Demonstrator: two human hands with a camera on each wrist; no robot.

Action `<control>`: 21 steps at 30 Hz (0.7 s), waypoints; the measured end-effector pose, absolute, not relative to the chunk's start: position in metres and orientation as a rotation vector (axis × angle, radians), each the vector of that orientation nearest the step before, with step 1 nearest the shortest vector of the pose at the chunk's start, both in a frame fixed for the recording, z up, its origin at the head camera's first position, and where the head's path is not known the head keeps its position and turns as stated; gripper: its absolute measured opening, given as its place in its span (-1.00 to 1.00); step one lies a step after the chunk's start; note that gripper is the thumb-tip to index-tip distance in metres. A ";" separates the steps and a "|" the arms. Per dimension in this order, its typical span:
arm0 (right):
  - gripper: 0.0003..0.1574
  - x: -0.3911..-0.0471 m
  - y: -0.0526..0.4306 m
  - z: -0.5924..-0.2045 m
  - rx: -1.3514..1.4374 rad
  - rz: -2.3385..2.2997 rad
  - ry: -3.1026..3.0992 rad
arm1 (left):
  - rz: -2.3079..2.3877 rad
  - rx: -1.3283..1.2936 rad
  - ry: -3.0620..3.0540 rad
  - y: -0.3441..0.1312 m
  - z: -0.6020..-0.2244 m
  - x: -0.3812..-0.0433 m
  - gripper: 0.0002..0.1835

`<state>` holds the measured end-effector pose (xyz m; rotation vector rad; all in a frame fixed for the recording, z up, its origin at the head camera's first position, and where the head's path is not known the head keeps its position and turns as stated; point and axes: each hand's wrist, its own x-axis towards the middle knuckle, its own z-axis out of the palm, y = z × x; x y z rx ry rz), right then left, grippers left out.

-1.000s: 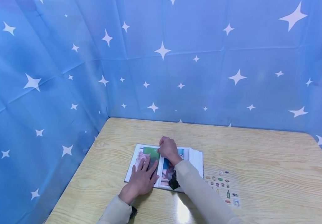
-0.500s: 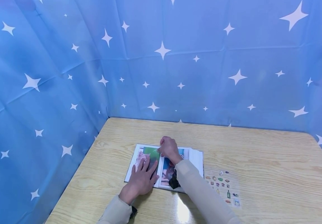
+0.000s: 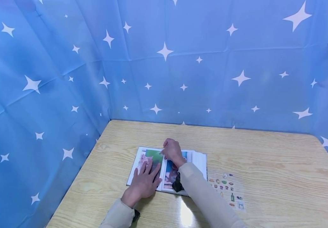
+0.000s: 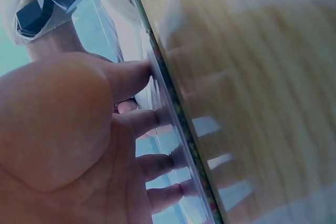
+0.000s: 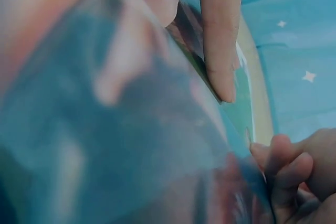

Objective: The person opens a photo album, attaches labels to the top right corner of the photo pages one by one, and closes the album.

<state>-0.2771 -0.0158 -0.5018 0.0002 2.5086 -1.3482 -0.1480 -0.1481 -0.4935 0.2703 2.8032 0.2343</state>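
An open photo album (image 3: 133, 172) lies on the table, with a pink-and-green photo on its left page and a blue-toned photo on its right page. My left hand (image 3: 145, 183) rests flat on the left page, fingers spread. In the left wrist view its thumb and fingers reach over the album's edge (image 4: 181, 114). My right hand (image 3: 173, 151) is curled over the upper middle of the album. Its thumb and forefinger pinch a small clear sticker (image 5: 248, 134) at the green corner of the left photo; the sticker's picture cannot be made out.
A clear sheet of small food stickers (image 3: 228, 193) lies to the right of the album, partly behind the right sleeve. The wooden table (image 3: 272, 164) runs back to a blue curtain (image 3: 209, 79) with white stars.
The right fingertips shift very slightly at the green corner, where a small pale spot shows more clearly now. The left hand and the album stay in place.
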 end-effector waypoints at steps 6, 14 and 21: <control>-0.85 -0.276 -0.014 -0.500 -0.004 -1.349 2.511 | 0.231 0.275 2.806 -0.148 -0.493 -0.148 -0.35; -0.86 -0.276 -0.011 -0.497 -0.007 -1.357 2.496 | 0.232 0.280 2.816 -0.147 -0.494 -0.148 -0.35; -0.86 -0.271 -0.007 -0.499 -0.142 -1.373 2.512 | 0.232 0.283 2.811 -0.149 -0.493 -0.148 -0.35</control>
